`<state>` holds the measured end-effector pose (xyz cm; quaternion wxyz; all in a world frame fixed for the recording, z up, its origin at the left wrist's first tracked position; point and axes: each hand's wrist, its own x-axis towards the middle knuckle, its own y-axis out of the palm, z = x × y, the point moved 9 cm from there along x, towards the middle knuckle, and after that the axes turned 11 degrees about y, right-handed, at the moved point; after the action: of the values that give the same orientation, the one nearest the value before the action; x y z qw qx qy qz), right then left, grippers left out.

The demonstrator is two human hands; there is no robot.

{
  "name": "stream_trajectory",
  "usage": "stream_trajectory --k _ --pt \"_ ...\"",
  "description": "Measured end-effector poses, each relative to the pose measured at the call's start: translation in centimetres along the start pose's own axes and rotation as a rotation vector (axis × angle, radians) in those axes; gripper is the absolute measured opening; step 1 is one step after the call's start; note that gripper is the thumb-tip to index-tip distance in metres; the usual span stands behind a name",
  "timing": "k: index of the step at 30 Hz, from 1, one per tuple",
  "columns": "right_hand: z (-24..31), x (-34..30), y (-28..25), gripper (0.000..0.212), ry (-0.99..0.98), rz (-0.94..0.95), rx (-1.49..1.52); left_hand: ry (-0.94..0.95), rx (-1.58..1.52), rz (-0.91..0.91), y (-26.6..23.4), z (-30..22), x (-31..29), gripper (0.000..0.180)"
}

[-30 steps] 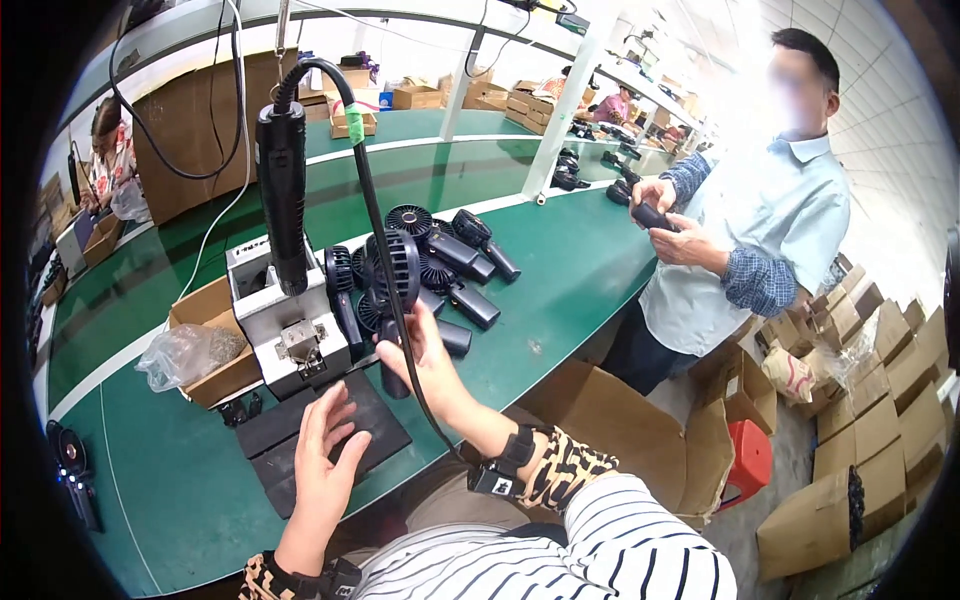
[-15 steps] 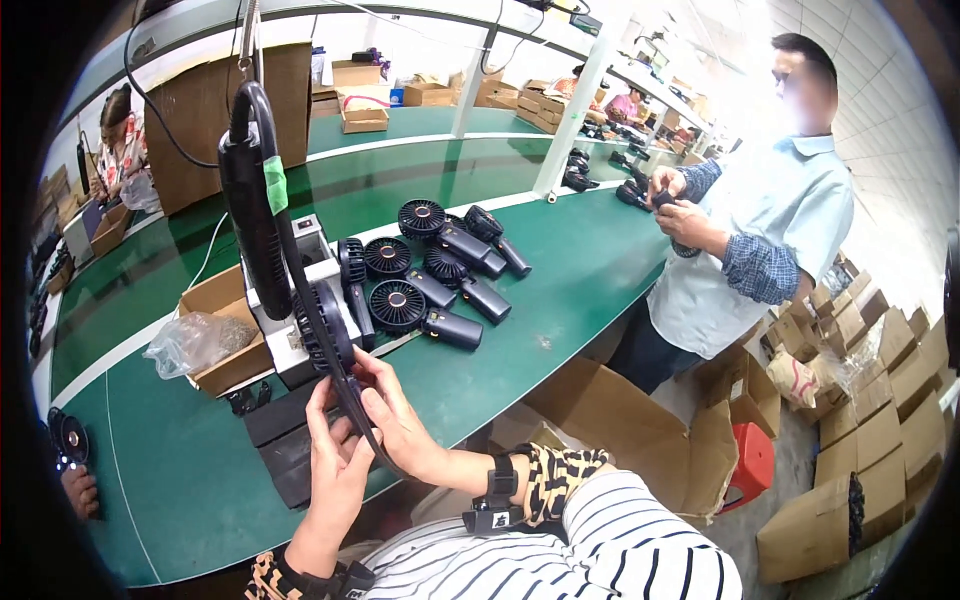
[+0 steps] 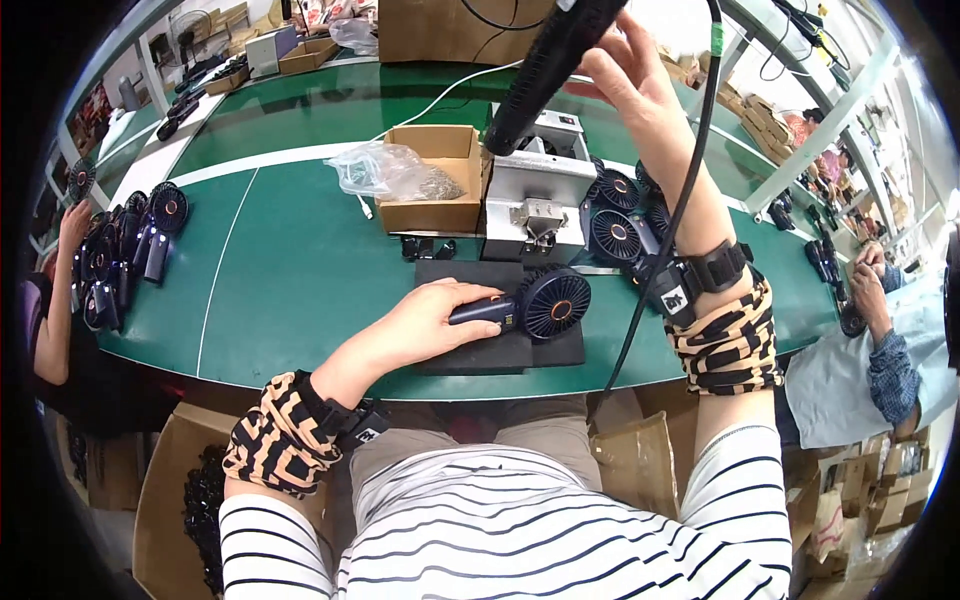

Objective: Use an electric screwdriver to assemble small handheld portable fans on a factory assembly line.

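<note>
My left hand (image 3: 425,322) is closed round the dark handle of a small handheld fan (image 3: 553,304), which lies on a black foam pad (image 3: 470,352) near the table's front edge. The round black grille, with an orange ring at its middle, points up. Raised at the upper middle, my right hand (image 3: 640,85) has its fingers apart beside a hanging black electric screwdriver (image 3: 550,75). Whether they touch it, I cannot tell. Below the screwdriver's tip stands a metal fixture (image 3: 540,180) with a clamp on its front.
Left of the fixture, a cardboard box (image 3: 435,212) holds small metal parts and a plastic bag (image 3: 375,172). More fans (image 3: 614,236) lie to its right. A black cable (image 3: 690,180) hangs across my right forearm. Co-workers sit or stand at both sides; fans (image 3: 130,240) are piled at left.
My view has swung left. Both hands were together at the fixture; now the left hand holds a fan on the pad, and the right is raised beside the screwdriver.
</note>
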<state>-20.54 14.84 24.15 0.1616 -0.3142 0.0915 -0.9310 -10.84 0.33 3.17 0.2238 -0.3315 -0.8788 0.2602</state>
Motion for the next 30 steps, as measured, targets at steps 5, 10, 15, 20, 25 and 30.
stream_trajectory --k 5,10,15,20,25,30 --pt "-0.3 -0.4 0.9 0.056 0.001 -0.181 -0.166 0.145 0.234 -0.213 -0.9 -1.7 -0.6 0.037" --pt "1.5 -3.9 2.3 0.035 0.057 -0.207 0.182 0.431 0.519 -0.288 1.1 -3.8 -0.8 0.041" --pt "-0.9 -5.8 1.4 0.041 0.043 -0.33 0.193 0.257 0.54 -0.289 1.5 -3.7 -0.2 0.054" --pt "-2.5 -4.7 1.5 0.074 0.025 -0.333 0.348 0.282 0.565 -0.265 2.2 -2.9 -0.2 0.057" --pt "-3.7 -4.6 2.7 0.083 0.037 -0.299 0.335 0.151 0.473 -0.373 0.8 -2.6 -0.3 0.058" --pt "-4.1 -4.8 2.2 0.088 0.092 -0.296 0.293 0.143 0.506 -0.331 1.1 -2.7 0.0 0.054"
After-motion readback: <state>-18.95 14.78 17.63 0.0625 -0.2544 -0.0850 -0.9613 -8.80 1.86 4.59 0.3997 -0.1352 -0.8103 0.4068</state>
